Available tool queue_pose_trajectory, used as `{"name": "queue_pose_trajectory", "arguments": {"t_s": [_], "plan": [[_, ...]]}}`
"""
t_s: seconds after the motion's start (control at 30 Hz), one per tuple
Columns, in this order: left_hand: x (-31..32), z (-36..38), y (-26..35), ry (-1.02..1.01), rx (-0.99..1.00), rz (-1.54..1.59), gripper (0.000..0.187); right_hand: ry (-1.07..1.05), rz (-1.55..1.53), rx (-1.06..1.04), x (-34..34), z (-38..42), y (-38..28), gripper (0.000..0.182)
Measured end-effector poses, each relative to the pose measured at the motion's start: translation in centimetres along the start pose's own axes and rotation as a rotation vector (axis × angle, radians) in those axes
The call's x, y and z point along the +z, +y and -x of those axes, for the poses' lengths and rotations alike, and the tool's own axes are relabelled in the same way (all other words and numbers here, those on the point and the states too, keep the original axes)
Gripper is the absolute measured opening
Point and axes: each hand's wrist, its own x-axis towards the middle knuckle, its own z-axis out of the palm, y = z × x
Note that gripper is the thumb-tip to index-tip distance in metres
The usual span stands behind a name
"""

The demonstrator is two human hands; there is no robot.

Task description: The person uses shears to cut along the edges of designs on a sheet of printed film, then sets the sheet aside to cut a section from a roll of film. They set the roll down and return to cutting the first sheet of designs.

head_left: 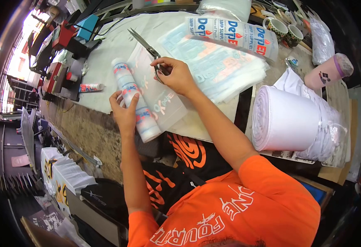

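My left hand [125, 113] is wrapped around the middle of a roll of printed film [146, 123], its thumb on top. The roll is whitish with red and blue lettering, and a translucent sheet [170, 108] extends from its right side. In my right hand [175, 75] is a pair of scissors [144, 44], fingers around the handles. Their blades point up and left, slightly apart, above the sheet. Beyond my right hand lies a pile of printed translucent sheets [223, 74], with a curled printed sheet [238, 36] along its far edge.
A large roll of white material [285, 119] rests at right, near a pink tumbler [327, 73]. Patterned mugs [276, 28] stand at the far right. Red machines [63, 37] and a small printed tube [91, 87] are at left. White cloth [116, 35] covers part of the table.
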Motion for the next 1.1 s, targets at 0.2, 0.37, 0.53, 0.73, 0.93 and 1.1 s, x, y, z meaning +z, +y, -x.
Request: {"name": "queue_pose_trajectory", "arguments": {"t_s": [0.2, 0.37, 0.53, 0.73, 0.93, 1.1], "plan": [[4.6, -3.3, 2.7, -0.135, 0.468, -0.190, 0.037, 0.073, 0.413, -0.061, -2.3, -0.4, 0.6, 0.031], [11.9, -5.5, 8.1, -0.283, 0.917, -0.165, 0.038, -0.052, 0.677, 0.104, -2.1, -0.7, 0.9, 0.035], [20.5, -0.6, 12.5, -0.890, 1.015, -0.235, 0.077, 0.028, 0.534, -0.243, -1.4, 0.3, 2.7, 0.025], [25.7, 5.1, 10.9, -1.127, 1.206, -0.384, 0.077, -0.030, 0.626, -0.013, -1.7, 0.0, 1.9, 0.026], [29.6, 7.7, 10.2, -0.989, 1.323, -0.481, 0.040, 0.012, 0.595, -0.049, -1.6, 0.1, 2.1, 0.026], [28.1, 5.5, 11.7, -0.961, 1.322, -0.525, 0.015, 0.010, 0.631, -0.066, -1.5, 0.0, 2.1, 0.029]]}}
